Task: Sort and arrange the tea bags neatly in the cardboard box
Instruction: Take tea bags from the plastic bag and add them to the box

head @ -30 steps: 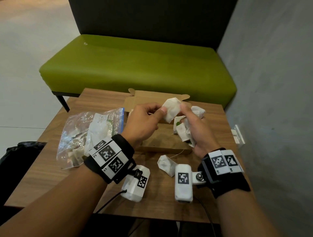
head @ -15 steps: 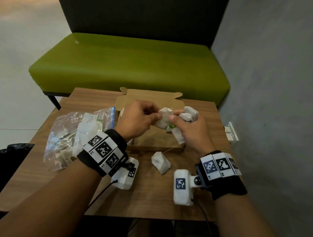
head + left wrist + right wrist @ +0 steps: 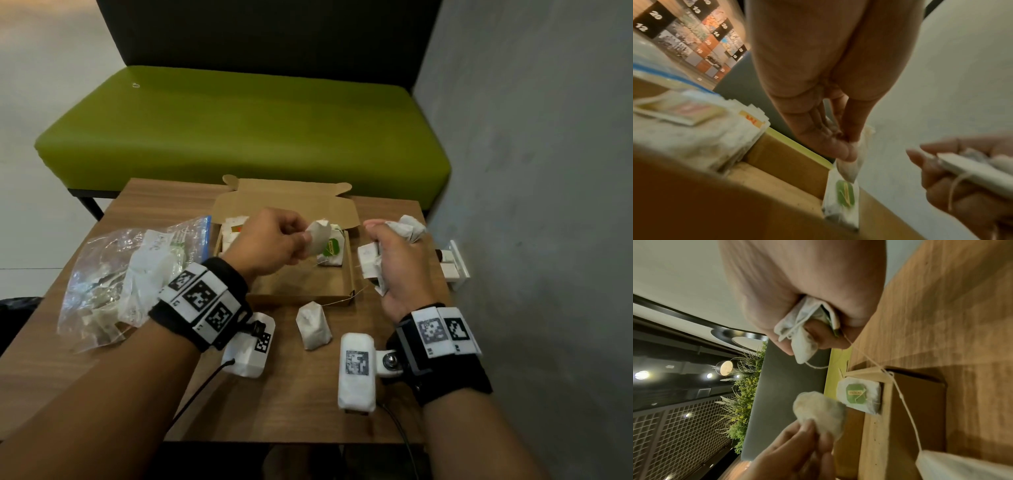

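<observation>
Left fingers [image 3: 301,236] pinch tea bag [image 3: 318,236]; right fingers [image 3: 830,337] clutch bunch [image 3: 797,331] (string visible wrist-view only).

You have matt, porous paper tea bags [image 3: 313,329], one with a green paper tag [image 3: 856,393]. The cardboard box [image 3: 301,286] is plain matt brown. The tabletop [image 3: 301,404] looks wood-grained; the zip bag [image 3: 113,274] is glossy, crinkled clear plastic.

One cardboard box [image 3: 301,284], one plastic bag [image 3: 130,274], two hands
</observation>
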### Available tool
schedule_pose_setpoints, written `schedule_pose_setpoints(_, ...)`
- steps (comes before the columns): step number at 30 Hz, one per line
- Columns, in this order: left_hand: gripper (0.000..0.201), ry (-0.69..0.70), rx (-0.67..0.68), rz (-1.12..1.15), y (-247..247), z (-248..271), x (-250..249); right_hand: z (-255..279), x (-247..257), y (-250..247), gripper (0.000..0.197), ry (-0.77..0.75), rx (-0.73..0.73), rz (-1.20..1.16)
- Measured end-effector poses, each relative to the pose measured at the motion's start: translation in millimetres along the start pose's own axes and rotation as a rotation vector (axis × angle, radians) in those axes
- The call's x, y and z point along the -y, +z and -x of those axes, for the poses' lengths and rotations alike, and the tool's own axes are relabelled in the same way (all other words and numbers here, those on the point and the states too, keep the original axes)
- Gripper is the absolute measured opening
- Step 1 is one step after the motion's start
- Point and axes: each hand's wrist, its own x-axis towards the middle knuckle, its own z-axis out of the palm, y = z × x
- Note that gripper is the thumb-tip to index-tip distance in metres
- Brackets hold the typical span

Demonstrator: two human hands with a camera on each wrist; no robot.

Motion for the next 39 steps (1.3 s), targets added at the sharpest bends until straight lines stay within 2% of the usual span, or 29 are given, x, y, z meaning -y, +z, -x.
schedule_pose_setpoints(4,0.007,0.011,0.058,-0.212,25,-4,3,1,-4,2,0.022,0.070,-0.004,-0.025)
schedule_pose_setpoints(8,0.005,-0.012,0.041,-0.370,37,-12,2,1,-6,2,0.016,0.108,0.010,-0.040)
schedule_pose_setpoints(10,0.011,-0.036,0.018,-0.435,40,-17,3,1,-7,2,0.016,0.118,0.018,-0.040)
schedule_pose_setpoints(18,0.008,-0.085,-0.055,-0.536,46,-28,10,-2,-11,3,0.009,0.139,0.017,-0.032)
schedule_pose_setpoints(20,0.003,-0.052,-0.066,-0.554,45,-28,10,-2,-12,3,0.010,0.147,0.022,-0.029)
schedule_pose_setpoints(24,0.016,0.031,-0.079,-0.564,42,-26,10,-1,-12,3,0.013,0.147,0.043,-0.052)
schedule_pose_setpoints(27,0.016,0.147,-0.121,-0.580,32,-16,1,-3,-11,2,0.021,0.146,0.060,-0.075)
schedule_pose_setpoints(29,0.015,0.262,-0.069,-0.634,24,-2,-10,-5,-11,1,0.024,0.154,0.079,-0.095)
schedule_pose_setpoints(31,0.027,0.312,0.082,-0.764,16,13,-22,-7,-10,2,0.028,0.182,0.090,-0.126)
schedule_pose_setpoints(34,0.046,0.234,0.244,-1.017,15,29,-26,-7,-7,4,0.029,0.212,0.085,-0.167)
schedule_pose_setpoints(36,0.048,0.149,0.301,-1.134,21,37,-22,-6,-6,5,0.030,0.220,0.095,-0.194)
schedule_pose_setpoints(39,0.045,0.070,0.350,-1.195,28,48,-14,-2,-6,7,0.030,0.217,0.121,-0.227)
